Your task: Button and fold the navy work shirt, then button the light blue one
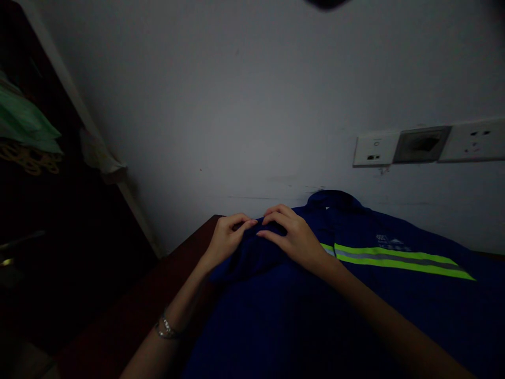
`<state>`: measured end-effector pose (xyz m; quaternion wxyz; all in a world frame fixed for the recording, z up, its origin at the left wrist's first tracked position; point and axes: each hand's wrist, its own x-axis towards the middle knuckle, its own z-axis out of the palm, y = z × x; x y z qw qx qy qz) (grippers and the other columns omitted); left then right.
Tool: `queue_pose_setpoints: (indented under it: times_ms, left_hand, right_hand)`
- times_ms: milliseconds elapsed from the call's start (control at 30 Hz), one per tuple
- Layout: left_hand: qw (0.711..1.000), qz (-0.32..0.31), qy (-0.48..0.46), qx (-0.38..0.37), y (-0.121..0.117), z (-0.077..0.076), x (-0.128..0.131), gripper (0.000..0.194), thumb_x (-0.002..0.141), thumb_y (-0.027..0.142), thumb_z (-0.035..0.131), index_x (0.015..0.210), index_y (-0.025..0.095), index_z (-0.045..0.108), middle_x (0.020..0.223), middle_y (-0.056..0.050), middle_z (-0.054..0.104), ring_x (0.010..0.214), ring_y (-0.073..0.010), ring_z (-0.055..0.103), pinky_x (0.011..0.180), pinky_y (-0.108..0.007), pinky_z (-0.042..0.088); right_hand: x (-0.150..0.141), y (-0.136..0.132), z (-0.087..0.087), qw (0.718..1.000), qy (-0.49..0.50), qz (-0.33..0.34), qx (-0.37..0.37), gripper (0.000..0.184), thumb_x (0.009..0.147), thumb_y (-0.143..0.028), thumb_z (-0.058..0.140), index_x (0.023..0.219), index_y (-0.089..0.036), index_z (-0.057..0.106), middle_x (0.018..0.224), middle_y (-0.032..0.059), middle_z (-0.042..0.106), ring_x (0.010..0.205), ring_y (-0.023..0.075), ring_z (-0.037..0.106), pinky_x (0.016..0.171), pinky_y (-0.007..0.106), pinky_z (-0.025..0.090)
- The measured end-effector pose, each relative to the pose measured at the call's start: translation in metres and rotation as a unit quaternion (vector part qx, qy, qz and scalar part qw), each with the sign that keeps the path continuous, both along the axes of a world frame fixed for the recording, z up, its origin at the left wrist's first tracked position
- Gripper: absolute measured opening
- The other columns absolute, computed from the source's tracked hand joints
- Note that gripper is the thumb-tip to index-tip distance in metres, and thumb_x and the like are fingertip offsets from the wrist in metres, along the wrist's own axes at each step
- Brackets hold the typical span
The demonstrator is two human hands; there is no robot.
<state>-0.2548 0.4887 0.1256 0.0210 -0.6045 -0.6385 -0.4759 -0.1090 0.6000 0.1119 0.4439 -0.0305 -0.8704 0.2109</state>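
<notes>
The blue jacket (394, 284) lies spread on the dark red bench (193, 245), its collar near the wall (244, 105). The left hand (229, 238) pinches its cloth between thumb and forefinger; the right hand (294, 235) curls beside it, fingertips slightly parted at the fabric, its hold unclear.

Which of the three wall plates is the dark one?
The middle plate: it is dark grey, while the left plate and the right plate beside it are white.
</notes>
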Motion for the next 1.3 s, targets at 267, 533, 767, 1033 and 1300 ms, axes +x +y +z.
queue_pose_setpoints:
  times_ms: [267,533,767,1033,1300]
  left_hand:
    - [0.994,0.06,0.004,0.093,0.005,-0.007,0.002,0.03,0.082,0.036,0.049,0.06,0.015,0.052,0.057,0.003,0.048,0.055,-0.0089,0.043,0.054,-0.021,0.033]
    - [0.991,0.026,-0.064,0.11,0.009,-0.012,-0.001,0.03,0.081,0.036,0.052,0.06,0.015,0.05,0.056,0.004,0.045,0.055,-0.0088,0.041,0.053,-0.02,0.032]
    - [0.984,0.002,-0.063,0.167,0.011,-0.014,-0.005,0.024,0.08,0.03,0.053,0.063,0.014,0.058,0.06,0.001,0.055,0.059,-0.0102,0.05,0.056,-0.02,0.037]
    - [0.982,-0.009,0.024,0.187,0.013,-0.022,-0.001,0.017,0.082,0.021,0.052,0.068,0.015,0.062,0.066,0.0,0.06,0.063,-0.0101,0.053,0.061,-0.021,0.04]
    - [0.992,-0.049,0.016,0.117,0.011,-0.013,-0.009,0.017,0.08,0.024,0.055,0.075,0.015,0.068,0.072,-0.003,0.065,0.068,-0.0127,0.058,0.064,-0.023,0.044]
  right_hand:
    - [-0.004,-0.002,-0.004,0.999,0.012,0.03,-0.04,0.01,0.076,-0.029,0.061,0.074,-0.02,0.06,0.098,0.0051,0.055,0.092,0.0171,0.054,0.08,0.032,0.043]
    - [-0.004,-0.008,-0.002,0.998,0.003,-0.005,-0.063,0.006,0.076,-0.021,0.06,0.071,-0.018,0.058,0.084,0.0037,0.06,0.08,0.0153,0.056,0.075,0.029,0.043]
    - [-0.003,-0.009,0.004,0.993,0.024,0.016,-0.115,0.011,0.075,-0.028,0.062,0.082,-0.02,0.065,0.084,0.0029,0.066,0.08,0.016,0.059,0.075,0.03,0.044]
    - [-0.007,-0.007,0.003,0.986,0.03,0.049,-0.158,0.023,0.083,-0.028,0.049,0.076,-0.019,0.069,0.078,0.0025,0.068,0.074,0.0149,0.06,0.07,0.028,0.045]
    - [-0.012,0.002,0.005,0.983,0.008,0.039,-0.176,0.012,0.074,-0.022,0.059,0.076,-0.019,0.07,0.077,0.0016,0.07,0.073,0.0154,0.063,0.071,0.027,0.046]
